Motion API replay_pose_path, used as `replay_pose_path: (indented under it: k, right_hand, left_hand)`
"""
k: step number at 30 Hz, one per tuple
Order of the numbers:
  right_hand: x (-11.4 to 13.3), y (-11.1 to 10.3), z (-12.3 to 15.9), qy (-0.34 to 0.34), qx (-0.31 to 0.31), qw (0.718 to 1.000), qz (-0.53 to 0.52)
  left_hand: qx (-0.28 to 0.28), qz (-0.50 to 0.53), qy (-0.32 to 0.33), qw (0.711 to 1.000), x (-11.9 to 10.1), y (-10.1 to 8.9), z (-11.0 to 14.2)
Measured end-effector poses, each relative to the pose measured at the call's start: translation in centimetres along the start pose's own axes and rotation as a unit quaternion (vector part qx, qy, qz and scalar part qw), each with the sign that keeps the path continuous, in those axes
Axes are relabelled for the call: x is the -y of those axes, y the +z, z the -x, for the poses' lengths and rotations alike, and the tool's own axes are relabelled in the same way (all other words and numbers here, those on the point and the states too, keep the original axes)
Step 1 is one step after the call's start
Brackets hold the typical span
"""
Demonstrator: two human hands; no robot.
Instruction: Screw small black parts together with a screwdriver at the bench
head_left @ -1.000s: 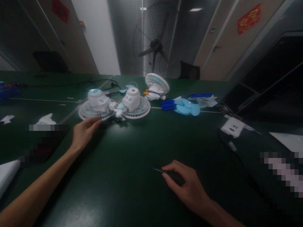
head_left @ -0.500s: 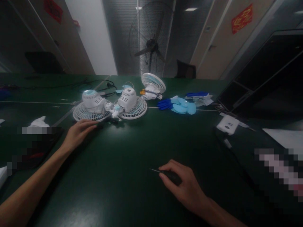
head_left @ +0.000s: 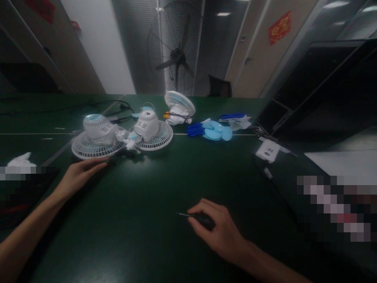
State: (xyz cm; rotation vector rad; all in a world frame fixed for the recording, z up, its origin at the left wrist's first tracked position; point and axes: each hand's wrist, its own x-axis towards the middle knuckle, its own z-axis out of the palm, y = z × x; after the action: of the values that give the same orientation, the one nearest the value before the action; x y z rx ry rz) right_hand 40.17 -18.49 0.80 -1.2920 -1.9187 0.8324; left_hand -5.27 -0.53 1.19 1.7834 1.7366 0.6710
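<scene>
My right hand [head_left: 216,226] is closed round the dark handle of a screwdriver [head_left: 203,220], its thin metal shaft pointing left over the green table. My left hand [head_left: 81,175] is stretched out at the near edge of a white desk fan [head_left: 98,131] lying grille-down. Its thumb and fingertips almost meet at a small dark and green thing [head_left: 109,161], too blurred to name. Beside that fan lies a second white fan [head_left: 147,127], also grille-down. Small white parts [head_left: 129,139] sit between the two.
Behind stands a third small fan [head_left: 179,108]. Blue gloves [head_left: 194,129] and light-blue fan blades [head_left: 216,130] lie right of it. A white box-like device [head_left: 267,150] with a cable is at the right; white crumpled material [head_left: 22,161] is at the left.
The view has swung right, so everything sits further left in the picture. My left hand has drawn slightly left along the fan's edge. My right hand still holds the screwdriver.
</scene>
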Motion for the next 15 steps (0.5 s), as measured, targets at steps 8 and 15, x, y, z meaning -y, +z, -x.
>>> replay_pose_path:
  k: [8,15]
  right_hand:
    - [0.2,-0.2,0.0,-0.011,-0.009,1.0,-0.007]
    - [0.0,-0.1,0.1,-0.008,-0.012,1.0,-0.004]
  left_hand:
    - [-0.008,-0.024,0.014,1.0,1.0,0.3,-0.5]
    - [0.006,-0.012,0.0,1.0,0.6,-0.1,-0.7]
